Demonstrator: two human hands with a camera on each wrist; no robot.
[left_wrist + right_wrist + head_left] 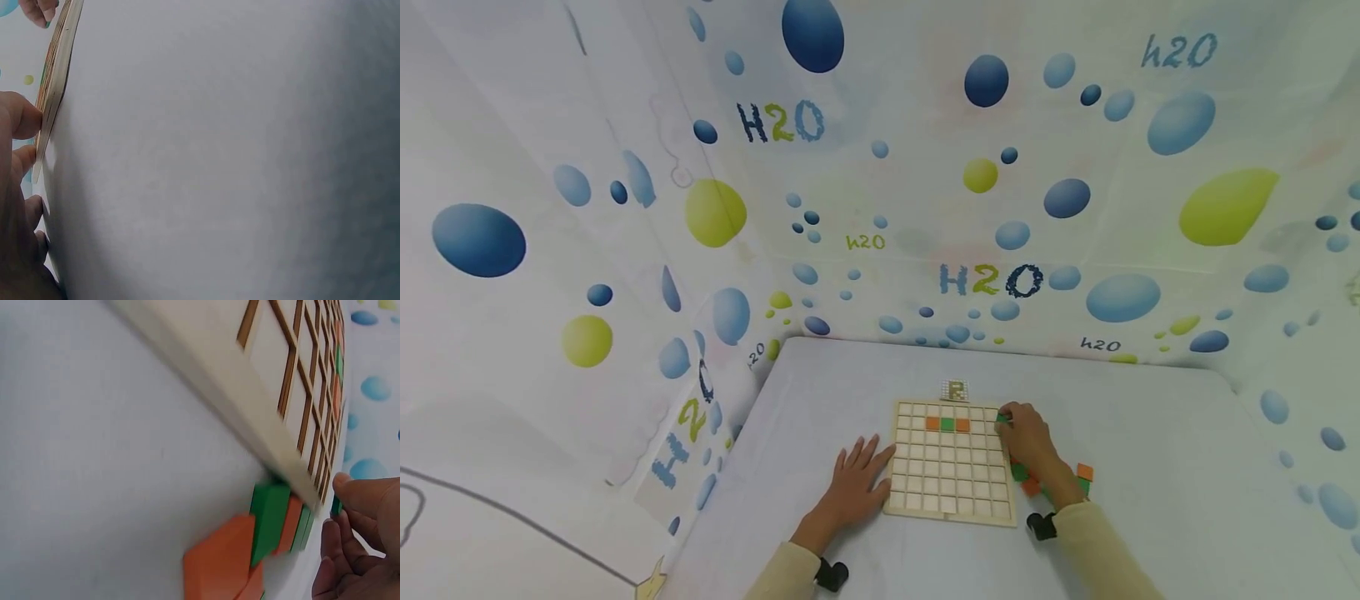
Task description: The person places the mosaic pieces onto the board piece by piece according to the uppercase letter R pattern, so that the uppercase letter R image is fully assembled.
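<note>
A wooden grid board (pixel 951 481) lies flat on the white-covered table. Three square tiles sit side by side in its second row from the far edge: an orange tile (pixel 932 423), a green one (pixel 947 424) and another orange one (pixel 962 425). My left hand (pixel 856 483) rests at the board's left edge with fingers spread, the fingertips touching the frame in the left wrist view. Between thumb and fingers my right hand (pixel 1028 435) pinches a green tile (pixel 336 505), over the board's far right edge.
Loose orange and green tiles (pixel 270 519) lie against the board's right side, partly under my right forearm. An orange tile (pixel 1085 472) lies farther right. A small patterned card (pixel 955 390) lies beyond the far edge. Printed sheeting (pixel 917 183) walls the table.
</note>
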